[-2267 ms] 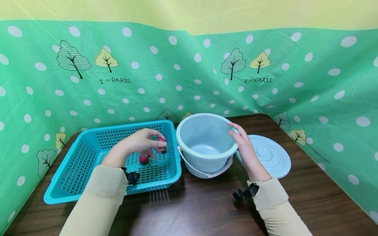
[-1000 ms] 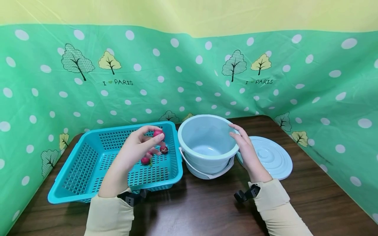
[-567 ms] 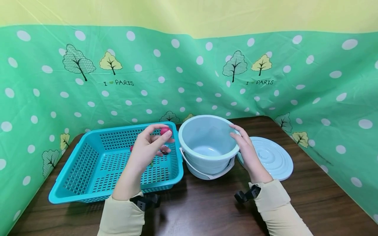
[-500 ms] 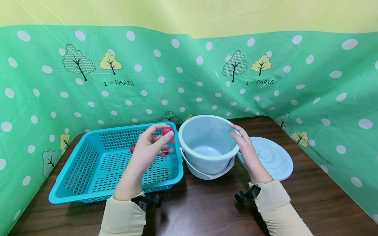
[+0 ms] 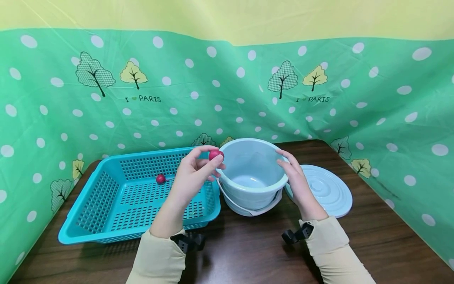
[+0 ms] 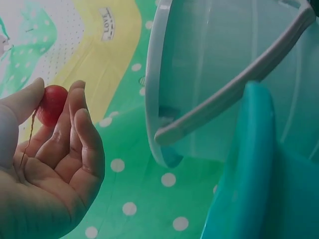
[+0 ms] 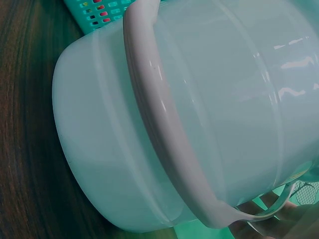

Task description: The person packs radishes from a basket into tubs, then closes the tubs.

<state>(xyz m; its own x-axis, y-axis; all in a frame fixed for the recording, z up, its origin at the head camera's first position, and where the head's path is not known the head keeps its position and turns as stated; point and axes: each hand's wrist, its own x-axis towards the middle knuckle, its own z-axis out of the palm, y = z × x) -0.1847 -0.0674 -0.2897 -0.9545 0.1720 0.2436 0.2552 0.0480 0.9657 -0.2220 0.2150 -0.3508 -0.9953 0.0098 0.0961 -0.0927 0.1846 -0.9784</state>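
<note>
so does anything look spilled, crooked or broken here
Nothing stands out. The bucket stands on the table with its lid lying beside it, a loose radish lies in the basket, the left hand pinches another radish, and no spill or damage shows.

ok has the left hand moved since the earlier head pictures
Yes: judged against the bucket, the left hand moved right, from over the basket toward the bucket's left rim.
</note>
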